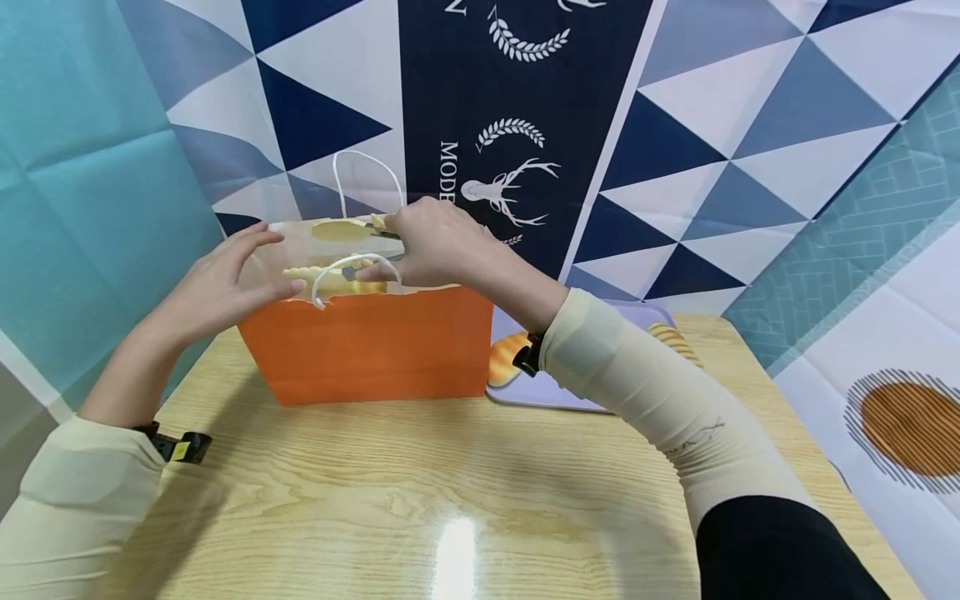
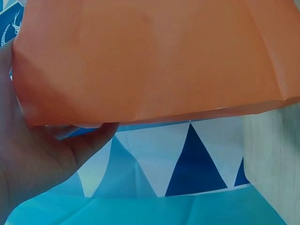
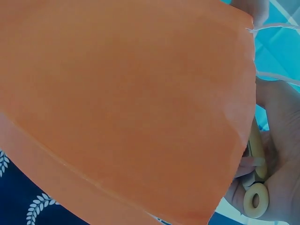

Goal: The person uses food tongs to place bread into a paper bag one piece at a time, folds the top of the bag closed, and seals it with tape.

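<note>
An orange paper bag point(image 1: 382, 350) with white cord handles stands on the table. My right hand point(image 1: 442, 242) grips a pair of tongs at the bag's mouth; a pale oval end of the tongs point(image 1: 341, 229) points left over the opening. In the right wrist view, a pale handle with a ring end point(image 3: 256, 200) shows in that hand. A browned piece of bread point(image 1: 369, 287) shows just inside the front rim, partly hidden by the cord. My left hand point(image 1: 217, 283) rests at the bag's left rim, fingers and thumb spread apart.
A lavender tray point(image 1: 551, 393) lies right of the bag, partly behind my right forearm. On it sit a browned bread roll point(image 1: 507, 357) and a striped bread point(image 1: 675, 342). Patterned cloth point(image 1: 322, 92) hangs behind the wooden table point(image 1: 360, 500).
</note>
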The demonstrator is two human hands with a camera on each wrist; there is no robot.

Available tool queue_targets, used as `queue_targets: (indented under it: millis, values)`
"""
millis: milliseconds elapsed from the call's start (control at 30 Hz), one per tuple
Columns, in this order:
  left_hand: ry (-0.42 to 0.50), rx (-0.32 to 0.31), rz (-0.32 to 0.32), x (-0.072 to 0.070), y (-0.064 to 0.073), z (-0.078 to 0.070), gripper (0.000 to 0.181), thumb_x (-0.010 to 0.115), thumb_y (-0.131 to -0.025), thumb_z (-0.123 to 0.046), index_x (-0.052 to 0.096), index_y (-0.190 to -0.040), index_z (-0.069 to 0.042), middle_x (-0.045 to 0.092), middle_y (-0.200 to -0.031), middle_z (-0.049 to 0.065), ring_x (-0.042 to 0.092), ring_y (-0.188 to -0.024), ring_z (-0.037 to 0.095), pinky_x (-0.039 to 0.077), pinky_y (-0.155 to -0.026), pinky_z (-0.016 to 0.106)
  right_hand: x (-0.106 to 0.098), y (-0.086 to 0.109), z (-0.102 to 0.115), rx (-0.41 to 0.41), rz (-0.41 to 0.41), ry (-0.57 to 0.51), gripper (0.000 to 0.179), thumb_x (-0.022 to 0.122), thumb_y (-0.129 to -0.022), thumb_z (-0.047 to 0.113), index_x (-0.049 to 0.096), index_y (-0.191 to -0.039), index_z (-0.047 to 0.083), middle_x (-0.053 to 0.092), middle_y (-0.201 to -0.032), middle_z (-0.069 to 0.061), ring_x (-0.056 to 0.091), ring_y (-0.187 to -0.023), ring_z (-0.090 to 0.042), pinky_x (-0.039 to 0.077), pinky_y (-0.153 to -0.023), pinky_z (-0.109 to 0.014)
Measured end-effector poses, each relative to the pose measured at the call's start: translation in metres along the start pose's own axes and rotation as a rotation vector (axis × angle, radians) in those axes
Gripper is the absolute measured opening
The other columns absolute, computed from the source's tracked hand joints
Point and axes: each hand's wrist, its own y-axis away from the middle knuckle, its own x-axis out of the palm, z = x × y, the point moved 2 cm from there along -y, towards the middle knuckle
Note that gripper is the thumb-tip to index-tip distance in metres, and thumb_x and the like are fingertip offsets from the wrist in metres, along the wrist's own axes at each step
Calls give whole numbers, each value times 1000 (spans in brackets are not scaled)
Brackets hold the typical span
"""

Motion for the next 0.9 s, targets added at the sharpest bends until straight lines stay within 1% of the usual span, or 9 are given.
queue_targets:
  millis: [133, 267, 333, 400, 500, 700, 733, 800, 900]
  values:
    - [4, -5, 5, 0, 0, -1, 91, 65, -98, -58, 30, -166, -10, 9, -178, 14, 15, -158, 51, 19, -112, 85, -4, 4, -2, 5, -21, 5, 63, 66, -86, 80, 70, -107, 21, 61, -82, 2, 60, -80, -17, 47, -65, -35]
    - [9, -6, 10, 1, -1, -1, 89, 64, -98, -58, 31, -166, -11, 8, -178, 13, 15, -157, 52, 19, -111, 85, -11, 10, -4, 1, -20, 20, 77, 64, -87, 81, 69, -136, 21, 64, -82, 3, 61, -81, -17, 49, -64, -35]
    - [10, -2, 8, 1, 0, -1, 89, 64, -99, -57, 31, -166, -10, 8, -178, 13, 15, -158, 52, 19, -111, 85, -14, 14, -7, 6, -23, 12, 83, 64, -88, 80, 64, -147, 22, 58, -73, 4, 56, -71, -16, 45, -57, -33]
    - [13, 0, 10, 1, 0, -1, 88, 64, -99, -57, 32, -166, -10, 8, -178, 13, 14, -158, 52, 19, -111, 86, -17, 20, -12, 10, -40, -3, 80, 65, -89, 78, 66, -144, 19, 52, -68, 3, 52, -65, -16, 40, -54, -32]
    - [15, 5, 10, 1, 0, 0, 86, 65, -99, -56, 34, -165, -9, 8, -178, 13, 13, -158, 51, 18, -112, 85, -22, 30, -22, 38, -57, -33, 73, 67, -90, 74, 69, -137, 18, 47, -68, 2, 47, -62, -16, 34, -52, -31]
    - [10, 9, 6, 2, -1, 1, 84, 65, -99, -55, 38, -162, -7, 8, -178, 13, 13, -158, 51, 18, -112, 85, -32, 55, -47, 56, -127, -94, 82, 68, -91, 72, 61, -151, 17, 61, -76, -1, 56, -67, -19, 41, -58, -33]
    - [9, 11, 4, 2, -1, 1, 83, 65, -99, -55, 39, -161, -7, 8, -178, 13, 13, -158, 51, 18, -112, 85, -34, 61, -51, 61, -142, -104, 84, 69, -91, 72, 58, -153, 16, 68, -83, -2, 58, -70, -19, 43, -60, -33]
    - [6, 18, -1, 2, -1, 1, 81, 65, -99, -54, 41, -160, -6, 10, -177, 14, 13, -158, 52, 18, -113, 85, -40, 72, -60, 69, -166, -106, 82, 68, -92, 70, 59, -152, 15, 73, -97, -2, 60, -79, -18, 46, -67, -35]
    - [3, 22, -6, 1, -2, 1, 79, 64, -100, -54, 42, -159, -6, 10, -177, 14, 13, -158, 52, 18, -112, 85, -49, 89, -73, 119, -191, -124, 82, 68, -93, 69, 57, -154, 14, 74, -105, -6, 59, -84, -22, 46, -68, -37]
